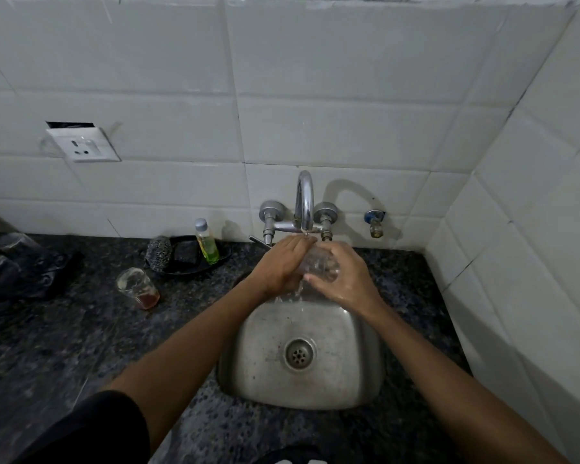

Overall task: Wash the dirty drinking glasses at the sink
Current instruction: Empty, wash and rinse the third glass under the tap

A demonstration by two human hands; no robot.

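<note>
A clear drinking glass (318, 264) lies tilted between both hands under the chrome tap (304, 202), over the back of the steel sink (248, 363). My right hand (344, 276) grips the glass from the right, fingers curled round it. My left hand (280, 262) holds it from the left, fingertips reaching the spout. Water runs off the glass into the basin. A second glass (136, 288) with brown liquid in its bottom stands on the counter to the left.
A black soap tray (225, 257) behind the sink's left holds a steel scrubber (158, 251) and a bottle of green liquid (206, 242). Dark objects (21, 266) lie at the far left. A wall socket (84, 144) and a small side tap (375, 222) sit on the tiles.
</note>
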